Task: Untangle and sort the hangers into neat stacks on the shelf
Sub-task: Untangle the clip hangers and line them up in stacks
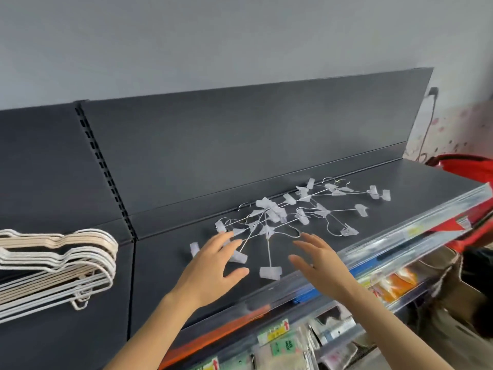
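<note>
tangle: the clip hangers (282, 212) sit in one messy knot mid-shelf, wires crossed and hooks pointing every which way
shelf: dark shelf (416, 182), with bare room left of the knot up to the slotted upright (106, 169), and more toward the right end
front edge: the nearest clip (270, 272) lies just beside the clear price rail (400, 236)
back edge: the far hooks sit right up against the back panel (240, 134)
left hand: left hand (213, 263) is open, fingers spread over the near-left clips; can't tell if it's touching
right hand: right hand (317, 260) is open too, holding nothing, just beside the knot
sorted pile: the beige and white hangers (66, 260) are stacked on the next bay left, well apart
</note>
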`<act>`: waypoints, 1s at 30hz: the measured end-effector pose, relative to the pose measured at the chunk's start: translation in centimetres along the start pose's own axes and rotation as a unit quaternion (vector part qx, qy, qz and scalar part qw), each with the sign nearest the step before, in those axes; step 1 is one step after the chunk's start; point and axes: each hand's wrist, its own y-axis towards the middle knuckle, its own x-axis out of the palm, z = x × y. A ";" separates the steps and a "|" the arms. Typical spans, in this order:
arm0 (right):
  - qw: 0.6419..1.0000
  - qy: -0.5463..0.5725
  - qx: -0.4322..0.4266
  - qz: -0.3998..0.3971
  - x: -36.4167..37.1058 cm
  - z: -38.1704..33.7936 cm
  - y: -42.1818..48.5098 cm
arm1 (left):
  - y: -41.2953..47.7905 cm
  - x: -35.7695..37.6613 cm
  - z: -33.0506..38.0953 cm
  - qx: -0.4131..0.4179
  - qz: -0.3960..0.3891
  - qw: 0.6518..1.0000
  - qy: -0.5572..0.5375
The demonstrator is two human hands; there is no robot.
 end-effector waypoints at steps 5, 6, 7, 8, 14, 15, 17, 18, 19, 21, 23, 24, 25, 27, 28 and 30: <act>0.999 0.001 0.034 0.022 -1.8 4.9 1.5 | 5.5 2.2 2.7 0.014 -0.037 0.999 -0.013; 0.999 0.003 0.035 0.022 -2.3 5.7 2.0 | 6.9 2.8 3.0 0.019 -0.037 0.999 -0.010; 0.999 0.003 0.038 0.018 -2.9 6.5 2.6 | 8.3 3.4 3.3 0.022 -0.038 0.999 -0.008; 0.999 0.003 0.035 0.015 -3.5 7.2 3.2 | 9.8 4.1 3.6 0.024 -0.040 0.999 -0.008; 0.997 -0.049 0.051 -0.006 -7.6 13.5 8.7 | 19.2 7.7 4.3 0.030 -0.072 0.997 -0.018; 0.996 -0.062 0.060 -0.012 -8.4 14.6 9.7 | 20.6 8.2 4.5 0.028 -0.080 0.996 -0.016; 0.995 -0.068 0.072 -0.013 -9.8 16.7 11.6 | 23.2 9.0 5.2 0.032 -0.094 0.995 -0.013; 0.995 -0.070 0.077 -0.012 -10.4 17.6 12.4 | 24.5 9.3 5.7 0.034 -0.102 0.994 -0.012; 0.994 -0.072 0.080 -0.011 -10.8 18.6 13.2 | 25.6 9.7 6.1 0.035 -0.110 0.993 -0.010; 0.994 -0.075 0.080 -0.014 -11.4 20.3 14.6 | 27.7 10.5 7.0 0.032 -0.126 0.991 -0.007; 0.994 -0.082 0.062 -0.022 -11.7 21.9 16.1 | 29.5 11.4 7.8 0.027 -0.135 0.990 -0.004; 0.995 -0.088 0.050 -0.026 -12.0 22.6 16.8 | 30.4 11.8 8.2 0.021 -0.139 0.990 -0.002; 0.995 -0.092 0.037 -0.028 -12.2 23.3 17.7 | 31.2 12.1 8.5 0.015 -0.142 0.990 0.003; 0.994 -0.101 0.021 -0.038 -12.9 24.5 19.4 | 32.7 12.8 9.4 0.000 -0.147 0.989 0.008; 0.993 -0.104 0.013 -0.045 -13.1 25.3 20.4 | 33.5 13.0 9.9 -0.009 -0.146 0.989 0.006; 0.993 -0.103 -0.013 -0.062 -13.4 27.2 22.6 | 34.9 13.5 10.9 -0.027 -0.142 0.990 0.010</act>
